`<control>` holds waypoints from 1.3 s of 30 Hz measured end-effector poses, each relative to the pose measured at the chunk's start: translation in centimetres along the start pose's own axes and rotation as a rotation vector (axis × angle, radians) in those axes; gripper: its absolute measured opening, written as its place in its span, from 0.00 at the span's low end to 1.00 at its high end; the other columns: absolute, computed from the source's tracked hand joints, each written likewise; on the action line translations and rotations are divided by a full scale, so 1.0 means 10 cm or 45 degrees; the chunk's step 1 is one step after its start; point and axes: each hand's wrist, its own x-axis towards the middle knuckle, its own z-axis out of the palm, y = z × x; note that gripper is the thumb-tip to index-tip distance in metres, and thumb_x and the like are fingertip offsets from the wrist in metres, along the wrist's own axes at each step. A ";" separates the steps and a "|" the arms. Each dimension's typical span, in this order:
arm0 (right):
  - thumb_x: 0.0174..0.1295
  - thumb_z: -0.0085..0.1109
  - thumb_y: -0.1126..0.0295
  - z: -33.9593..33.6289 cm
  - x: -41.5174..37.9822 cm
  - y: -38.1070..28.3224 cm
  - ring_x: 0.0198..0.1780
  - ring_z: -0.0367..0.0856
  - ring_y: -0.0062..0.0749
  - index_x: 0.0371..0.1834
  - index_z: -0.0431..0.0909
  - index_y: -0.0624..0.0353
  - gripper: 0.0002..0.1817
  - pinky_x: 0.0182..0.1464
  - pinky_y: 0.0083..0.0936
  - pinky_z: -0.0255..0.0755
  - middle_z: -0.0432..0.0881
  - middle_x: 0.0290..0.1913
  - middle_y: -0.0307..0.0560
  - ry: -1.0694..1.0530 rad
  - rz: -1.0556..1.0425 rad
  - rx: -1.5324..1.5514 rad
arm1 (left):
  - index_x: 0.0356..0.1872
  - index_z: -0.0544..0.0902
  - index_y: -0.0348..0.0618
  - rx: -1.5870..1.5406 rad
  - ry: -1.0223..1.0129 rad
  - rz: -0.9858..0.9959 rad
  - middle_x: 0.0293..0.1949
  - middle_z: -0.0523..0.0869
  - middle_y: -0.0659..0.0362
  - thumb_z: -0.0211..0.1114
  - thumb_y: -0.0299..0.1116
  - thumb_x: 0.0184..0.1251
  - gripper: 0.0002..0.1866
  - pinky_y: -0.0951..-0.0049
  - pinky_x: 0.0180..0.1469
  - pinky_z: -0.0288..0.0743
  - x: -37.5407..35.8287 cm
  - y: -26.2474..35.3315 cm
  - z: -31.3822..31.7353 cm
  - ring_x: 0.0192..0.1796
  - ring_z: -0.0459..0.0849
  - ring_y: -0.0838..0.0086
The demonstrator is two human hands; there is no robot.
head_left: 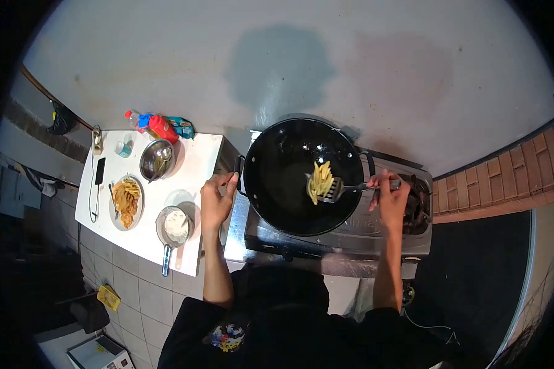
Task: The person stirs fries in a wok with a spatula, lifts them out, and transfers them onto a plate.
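Note:
A large black wok (pixel 283 197) with two side handles sits on the stove in front of me. My left hand (pixel 217 200) is closed at the wok's left handle (pixel 239 169), thumb against it. In my right hand (pixel 389 194) is the handle of a slotted metal spatula (pixel 333 192), fingers wrapped round it. Pale yellow fries (pixel 320 181) lie heaped on the spatula's blade, over the right half of the wok. Dark, shiny liquid seems to cover the wok's bottom.
A white table (pixel 154 221) at left bears a plate (pixel 117 222) of fried food and fries, a metal bowl (pixel 146 172), a saucepan (pixel 166 234) with white contents, a phone (pixel 100 171), a cup (pixel 122 149) and packets (pixel 162 128). The stove's right burner (pixel 417 206) lies beside my right hand.

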 end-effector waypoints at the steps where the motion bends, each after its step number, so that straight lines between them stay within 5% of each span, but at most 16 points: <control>1: 0.72 0.49 0.66 -0.04 0.00 -0.02 0.11 0.68 0.18 0.27 0.72 0.69 0.17 0.11 0.17 0.65 0.80 0.26 0.48 -0.006 -0.016 -0.025 | 0.39 0.85 0.31 -0.010 0.007 0.011 0.33 0.86 0.45 0.66 0.37 0.65 0.15 0.68 0.42 0.75 0.00 -0.01 0.00 0.37 0.85 0.62; 15: 0.72 0.49 0.66 -0.07 0.00 -0.07 0.12 0.69 0.17 0.28 0.73 0.70 0.18 0.11 0.17 0.64 0.80 0.25 0.48 0.012 -0.038 -0.190 | 0.41 0.85 0.30 -0.026 -0.029 -0.036 0.31 0.86 0.46 0.66 0.37 0.65 0.16 0.70 0.43 0.74 -0.01 0.02 -0.01 0.36 0.84 0.66; 24: 0.71 0.50 0.66 0.09 0.09 0.02 0.11 0.67 0.16 0.25 0.75 0.67 0.18 0.12 0.17 0.61 0.78 0.21 0.40 -0.109 -0.122 -0.452 | 0.40 0.85 0.29 -0.062 -0.014 -0.017 0.30 0.86 0.49 0.67 0.39 0.65 0.18 0.73 0.34 0.72 -0.02 -0.02 0.00 0.33 0.83 0.70; 30: 0.71 0.49 0.68 0.23 0.33 0.17 0.10 0.68 0.17 0.22 0.74 0.66 0.19 0.11 0.18 0.62 0.77 0.20 0.41 -0.216 -0.036 -0.272 | 0.41 0.85 0.30 -0.025 -0.009 0.007 0.29 0.86 0.50 0.66 0.40 0.65 0.18 0.74 0.32 0.71 -0.02 -0.03 0.00 0.31 0.83 0.71; 36: 0.71 0.49 0.68 0.37 0.39 0.37 0.10 0.68 0.17 0.21 0.73 0.65 0.19 0.11 0.17 0.62 0.79 0.23 0.44 -0.299 -0.003 -0.061 | 0.40 0.84 0.27 -0.074 -0.002 -0.021 0.30 0.86 0.48 0.66 0.37 0.65 0.17 0.73 0.35 0.74 -0.03 0.02 0.00 0.32 0.84 0.70; 39: 0.71 0.50 0.67 0.47 0.36 0.44 0.11 0.68 0.16 0.21 0.72 0.64 0.19 0.11 0.17 0.62 0.79 0.25 0.45 -0.342 -0.008 -0.033 | 0.43 0.83 0.26 -0.075 -0.100 -0.170 0.37 0.87 0.45 0.65 0.42 0.67 0.22 0.68 0.49 0.74 -0.04 0.11 -0.05 0.42 0.84 0.65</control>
